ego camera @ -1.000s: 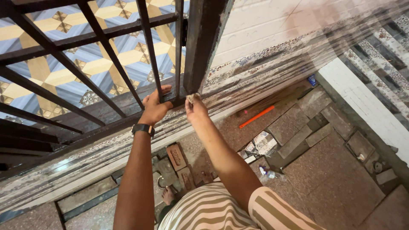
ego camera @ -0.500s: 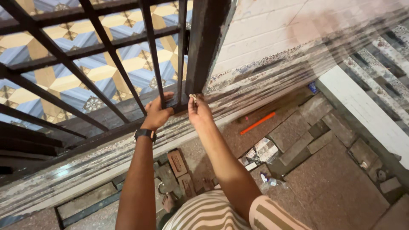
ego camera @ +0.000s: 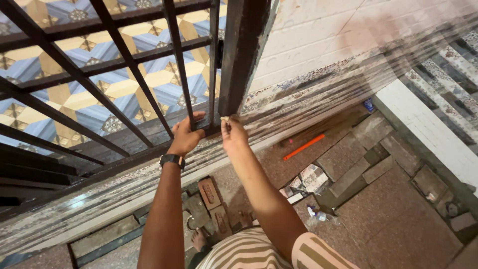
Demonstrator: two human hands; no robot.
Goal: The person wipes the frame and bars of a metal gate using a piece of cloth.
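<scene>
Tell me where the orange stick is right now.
In the head view, the orange stick lies on the floor right of the right hand, just below the wall's base and above the patterned tile pieces.

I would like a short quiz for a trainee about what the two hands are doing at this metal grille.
1. True or false: the left hand grips a bar of the black metal grille.
2. What does the right hand pinch?
A. the orange stick
B. a small pale piece
C. a brick
3. Fill in: the left wrist wears a dark ____.

Key
1. True.
2. B; it is held against the grille's lower corner, too small to identify.
3. Watch.
</scene>
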